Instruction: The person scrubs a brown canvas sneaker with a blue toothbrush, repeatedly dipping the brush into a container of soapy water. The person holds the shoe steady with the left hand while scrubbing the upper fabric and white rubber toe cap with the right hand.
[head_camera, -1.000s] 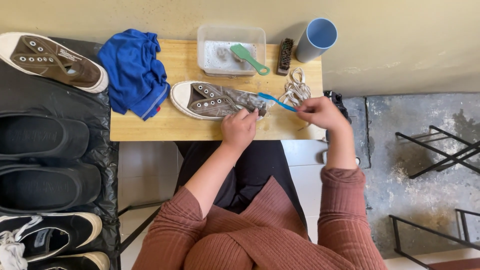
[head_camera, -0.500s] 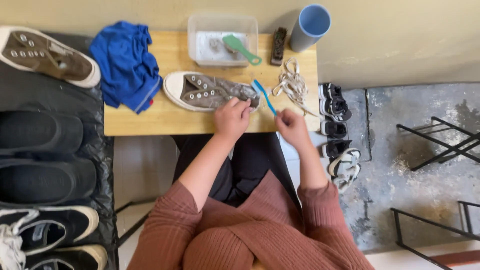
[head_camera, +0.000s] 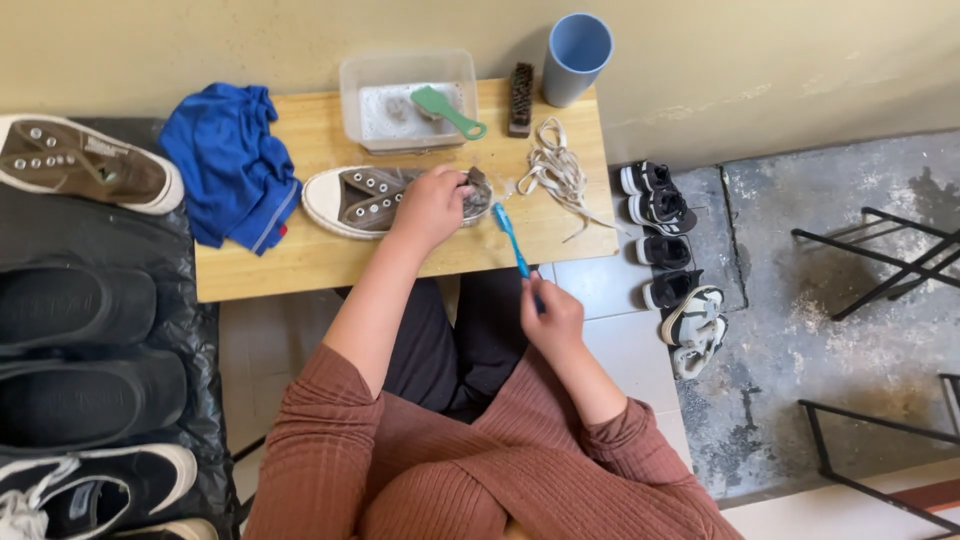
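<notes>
Two hands split the work: the right hand (head_camera: 552, 318), its grip closed on a blue toothbrush (head_camera: 512, 240), hovers clear, while the left hand (head_camera: 430, 205) pins the brown sneaker (head_camera: 365, 198) steady on the tabletop (head_camera: 300, 265).

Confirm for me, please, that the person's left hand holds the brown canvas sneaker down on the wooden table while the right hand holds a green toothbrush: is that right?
Not quite: the toothbrush in the right hand is blue, not green, as the head view shows. The left hand does rest on the brown canvas sneaker on the wooden table.
</notes>
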